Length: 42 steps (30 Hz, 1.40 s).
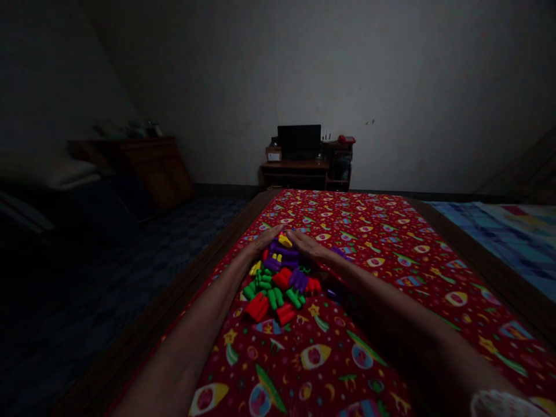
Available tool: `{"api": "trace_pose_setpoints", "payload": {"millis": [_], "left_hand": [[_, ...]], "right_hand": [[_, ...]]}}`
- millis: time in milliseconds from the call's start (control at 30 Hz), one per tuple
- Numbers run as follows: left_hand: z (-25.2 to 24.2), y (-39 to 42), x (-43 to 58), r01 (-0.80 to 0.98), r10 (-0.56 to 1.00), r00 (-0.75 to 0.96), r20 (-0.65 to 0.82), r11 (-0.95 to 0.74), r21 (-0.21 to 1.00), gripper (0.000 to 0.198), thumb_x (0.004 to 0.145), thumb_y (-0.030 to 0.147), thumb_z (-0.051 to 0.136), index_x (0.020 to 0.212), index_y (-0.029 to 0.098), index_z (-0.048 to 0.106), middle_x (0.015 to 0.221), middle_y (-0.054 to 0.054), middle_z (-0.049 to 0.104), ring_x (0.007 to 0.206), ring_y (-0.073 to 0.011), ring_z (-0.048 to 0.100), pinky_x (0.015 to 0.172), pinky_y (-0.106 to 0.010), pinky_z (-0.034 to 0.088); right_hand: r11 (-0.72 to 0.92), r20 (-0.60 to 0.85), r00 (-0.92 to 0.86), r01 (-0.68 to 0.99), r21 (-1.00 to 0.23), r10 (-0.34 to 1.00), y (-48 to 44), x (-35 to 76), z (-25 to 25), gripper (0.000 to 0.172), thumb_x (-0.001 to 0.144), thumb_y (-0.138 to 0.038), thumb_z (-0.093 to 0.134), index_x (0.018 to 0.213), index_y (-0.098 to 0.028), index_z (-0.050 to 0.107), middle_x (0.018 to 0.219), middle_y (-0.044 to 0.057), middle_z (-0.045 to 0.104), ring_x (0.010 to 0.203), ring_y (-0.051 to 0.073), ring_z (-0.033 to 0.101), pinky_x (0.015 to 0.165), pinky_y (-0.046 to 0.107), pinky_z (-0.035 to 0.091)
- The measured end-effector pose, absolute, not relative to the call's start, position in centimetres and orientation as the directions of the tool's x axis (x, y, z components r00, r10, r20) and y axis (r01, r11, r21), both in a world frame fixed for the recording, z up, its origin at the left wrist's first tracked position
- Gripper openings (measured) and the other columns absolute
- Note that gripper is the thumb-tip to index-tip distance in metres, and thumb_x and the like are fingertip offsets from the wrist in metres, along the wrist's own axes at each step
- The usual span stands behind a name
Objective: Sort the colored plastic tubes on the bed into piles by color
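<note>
A heap of plastic building blocks lies on the red printed cloth (313, 365). Green blocks (263, 280) and a red block (258, 307) are at its near side, purple blocks (286, 256) farther back. My left hand (266, 238) stretches along the heap's far left side, fingers extended. Along the far right side reaches my right hand (306, 245), its fingers also straight. The fingertips nearly come together behind a yellow block (284, 241). Neither hand grips a block. More purple pieces (333, 293) lie partly in shadow by my right forearm.
The cloth covers a long table with brown edges (417, 208). Beyond it, a monitor (299, 141) stands on a desk (295, 165) against the wall. A wooden cabinet (152, 174) is at the left, and blue checked fabric (482, 243) lies at the right.
</note>
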<state>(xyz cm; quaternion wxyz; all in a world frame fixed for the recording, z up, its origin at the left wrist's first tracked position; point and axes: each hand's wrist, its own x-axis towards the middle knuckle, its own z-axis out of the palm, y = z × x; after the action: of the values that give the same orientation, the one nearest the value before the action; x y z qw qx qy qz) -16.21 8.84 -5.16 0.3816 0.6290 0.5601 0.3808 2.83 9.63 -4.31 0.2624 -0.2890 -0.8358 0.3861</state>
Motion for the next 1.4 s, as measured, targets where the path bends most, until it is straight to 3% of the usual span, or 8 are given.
{"api": "trace_pose_setpoints", "payload": {"millis": [200, 300, 467, 800, 933, 1067, 1233, 1400], "left_hand": [[-4.2, 5.3, -15.4, 0.437, 0.958, 0.287, 0.000, -0.131, 0.890, 0.070, 0.072, 0.076, 0.052, 0.112, 0.021, 0.070, 0.115, -0.006, 0.071, 0.116, -0.0291, 0.058, 0.102, -0.041, 0.044], [-3.8, 3.5, -15.0, 0.549, 0.946, 0.323, 0.037, -0.219, 0.807, 0.066, 0.076, 0.070, 0.053, 0.113, 0.019, 0.069, 0.116, -0.008, 0.070, 0.110, -0.0283, 0.061, 0.097, -0.040, 0.047], [-2.7, 0.8, -15.1, 0.610, 0.879, 0.291, 0.377, -0.474, 0.634, 0.042, 0.085, 0.052, 0.052, 0.098, 0.017, 0.073, 0.117, -0.011, 0.068, 0.111, -0.0252, 0.060, 0.100, -0.040, 0.045], [-2.3, -2.8, -13.9, 0.763, 0.793, 0.528, 0.303, -0.600, 0.240, 0.013, 0.082, 0.020, 0.063, 0.089, 0.019, 0.073, 0.116, -0.011, 0.065, 0.118, -0.0249, 0.055, 0.103, -0.042, 0.044], [-1.3, -2.8, -14.4, 0.735, 0.777, 0.514, 0.365, -0.617, 0.280, 0.016, 0.084, 0.021, 0.056, 0.092, 0.020, 0.071, 0.112, -0.009, 0.068, 0.115, -0.0224, 0.057, 0.103, -0.042, 0.044], [-1.2, -3.3, -16.2, 0.799, 0.858, 0.380, 0.346, -0.493, 0.344, 0.022, 0.082, 0.034, 0.057, 0.093, 0.020, 0.070, 0.118, -0.010, 0.067, 0.119, -0.0252, 0.056, 0.107, -0.045, 0.041], [-2.2, -6.0, -18.1, 0.850, 0.961, 0.098, 0.260, -0.217, 0.481, 0.060, 0.084, 0.062, 0.044, 0.120, 0.017, 0.060, 0.135, -0.014, 0.056, 0.126, -0.0295, 0.051, 0.106, -0.046, 0.041], [-4.7, -11.2, -17.8, 0.849, 0.974, -0.001, 0.225, -0.118, 0.515, 0.089, 0.079, 0.078, 0.034, 0.146, 0.019, 0.036, 0.147, -0.014, 0.044, 0.136, -0.0320, 0.040, 0.109, -0.048, 0.038]], "right_hand": [[0.563, 0.351, -0.714, 0.073, -0.823, 0.606, 4.9, 6.9, -2.9, 0.064, 0.091, -0.066, 0.032, 0.127, -0.022, 0.060, 0.129, 0.007, 0.062, 0.122, 0.023, 0.054, 0.106, 0.040, 0.040], [0.651, 0.390, -0.671, 0.183, -0.737, 0.630, 3.3, 9.0, -3.1, 0.044, 0.093, -0.050, 0.043, 0.117, -0.021, 0.066, 0.116, 0.009, 0.068, 0.107, 0.024, 0.062, 0.094, 0.040, 0.047], [0.843, 0.442, -0.739, 0.322, -0.432, 0.509, 1.4, 10.7, -4.2, 0.017, 0.089, -0.025, 0.055, 0.091, -0.017, 0.070, 0.107, 0.011, 0.064, 0.095, 0.020, 0.059, 0.081, 0.030, 0.045], [0.840, 0.398, -0.746, 0.414, -0.350, 0.533, -0.4, 10.4, -3.6, 0.017, 0.085, -0.011, 0.050, 0.075, -0.014, 0.063, 0.085, 0.007, 0.059, 0.071, 0.014, 0.049, 0.062, 0.024, 0.032], [0.853, 0.423, -0.744, 0.406, -0.328, 0.517, -0.6, 10.8, -3.3, 0.020, 0.090, -0.015, 0.045, 0.081, -0.014, 0.063, 0.079, 0.006, 0.060, 0.066, 0.014, 0.049, 0.062, 0.025, 0.034], [0.810, 0.437, -0.683, 0.522, -0.268, 0.585, 0.2, 12.3, -4.8, 0.031, 0.095, -0.035, 0.045, 0.113, -0.017, 0.061, 0.102, 0.014, 0.064, 0.093, 0.022, 0.057, 0.078, 0.032, 0.043], [0.585, 0.333, -0.504, 0.783, -0.212, 0.797, 1.3, 13.3, -6.7, 0.052, 0.097, -0.047, 0.036, 0.136, -0.014, 0.048, 0.131, 0.024, 0.050, 0.124, 0.033, 0.046, 0.101, 0.049, 0.037], [0.673, 0.317, -0.597, 0.692, -0.260, 0.737, -0.8, 12.5, -6.6, 0.048, 0.099, -0.044, 0.032, 0.135, -0.017, 0.050, 0.134, 0.019, 0.050, 0.127, 0.029, 0.043, 0.107, 0.050, 0.032]]}}
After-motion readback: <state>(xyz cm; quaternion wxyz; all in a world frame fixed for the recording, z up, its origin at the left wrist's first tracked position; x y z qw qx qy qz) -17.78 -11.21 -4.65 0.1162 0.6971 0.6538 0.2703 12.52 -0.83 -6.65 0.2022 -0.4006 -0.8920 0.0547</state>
